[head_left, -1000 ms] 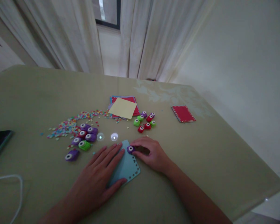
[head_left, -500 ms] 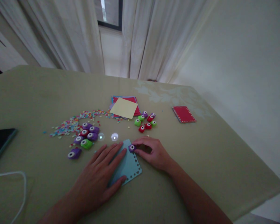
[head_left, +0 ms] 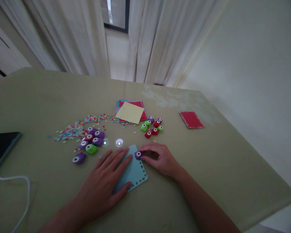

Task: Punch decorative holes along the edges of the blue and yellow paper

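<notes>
A light blue card (head_left: 137, 171) is held flat on the tabletop (head_left: 220, 168), well in from the right edge and far nearer to the viewer than the far edge. It is pressed down by the left hand (head_left: 106, 178), whose fingers are stretched out and slightly apart, with the thumb spread away from them. Small holes are seen along two of the card's sides, the one facing the right edge and the one facing the viewer. A purple punch (head_left: 138, 155), marked with a star, is gripped between the thumb and fingers of the right hand (head_left: 161, 158) and is set at the card's border, close to its far corner.

Toward the left edge, a cluster of punches (head_left: 93, 139) is gathered, with a single purple one (head_left: 79, 158) placed nearer. Beyond them, coloured paper bits (head_left: 74, 129) are scattered. A yellow sheet (head_left: 130, 112) is laid on a stack of coloured cards (head_left: 141, 104) toward the far edge, and smaller punches (head_left: 153, 127) are grouped just beside it. A red card (head_left: 192, 120) is placed near the far right corner.
</notes>
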### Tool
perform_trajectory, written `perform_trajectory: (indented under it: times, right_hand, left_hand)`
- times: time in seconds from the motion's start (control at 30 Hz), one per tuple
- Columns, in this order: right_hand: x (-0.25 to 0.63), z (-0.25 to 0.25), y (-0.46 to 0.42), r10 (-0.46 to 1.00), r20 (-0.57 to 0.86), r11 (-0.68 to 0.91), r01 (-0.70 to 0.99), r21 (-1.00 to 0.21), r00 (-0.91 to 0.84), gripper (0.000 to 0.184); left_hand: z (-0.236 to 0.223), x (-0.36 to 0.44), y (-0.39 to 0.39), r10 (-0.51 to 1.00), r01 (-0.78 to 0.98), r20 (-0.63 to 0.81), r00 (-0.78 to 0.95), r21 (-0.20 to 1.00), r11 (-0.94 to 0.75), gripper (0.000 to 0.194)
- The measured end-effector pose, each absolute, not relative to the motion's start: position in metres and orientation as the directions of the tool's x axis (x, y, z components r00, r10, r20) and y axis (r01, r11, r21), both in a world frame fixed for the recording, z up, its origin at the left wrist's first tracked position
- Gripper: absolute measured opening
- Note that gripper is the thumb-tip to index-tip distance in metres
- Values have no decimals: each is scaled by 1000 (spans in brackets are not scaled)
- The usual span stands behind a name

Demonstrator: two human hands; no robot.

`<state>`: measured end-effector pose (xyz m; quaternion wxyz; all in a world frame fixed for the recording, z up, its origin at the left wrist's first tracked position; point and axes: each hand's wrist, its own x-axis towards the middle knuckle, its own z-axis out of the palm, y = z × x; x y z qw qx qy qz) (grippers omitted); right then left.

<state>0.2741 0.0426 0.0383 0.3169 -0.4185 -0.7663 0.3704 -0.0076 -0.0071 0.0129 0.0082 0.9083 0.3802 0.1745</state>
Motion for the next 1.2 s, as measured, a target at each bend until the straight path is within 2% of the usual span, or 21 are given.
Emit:
perform_trajectory:
  times: [0.27, 0.37, 0.53, 0.67, 0.87, 1.03, 1.2]
  right_hand:
    - [275, 40, 43, 871, 170, 372, 393, -841, -460, 19]
    - [274, 42, 42, 893, 135, 317, 386, -866, -430, 24]
    - [274, 43, 52, 955, -163, -49, 411, -910, -247, 42]
    - [273, 46, 69, 880, -359, -191, 460, -867, -311, 56]
    - [267, 63, 83, 783, -484, -177, 607, -775, -390, 55]
    - [259, 74, 89, 737, -544, -91, 740, -667, -401, 52]
    - [253, 76, 90, 718, -571, -60, 782, -620, -398, 49]
  left_hand:
    - [13, -7, -7, 689, 682, 318, 651, 154, -715, 72]
    - [13, -8, -7, 692, 682, 317, 648, 163, -713, 72]
    - [10, -9, -6, 679, 665, 349, 646, 179, -725, 71]
    - [7, -8, -5, 664, 661, 370, 650, 156, -734, 71]
    - [0, -6, -4, 666, 670, 387, 638, 147, -727, 71]
    - [-2, -6, -4, 660, 666, 408, 631, 152, -730, 71]
    - [-3, -6, -4, 648, 655, 432, 627, 159, -739, 69]
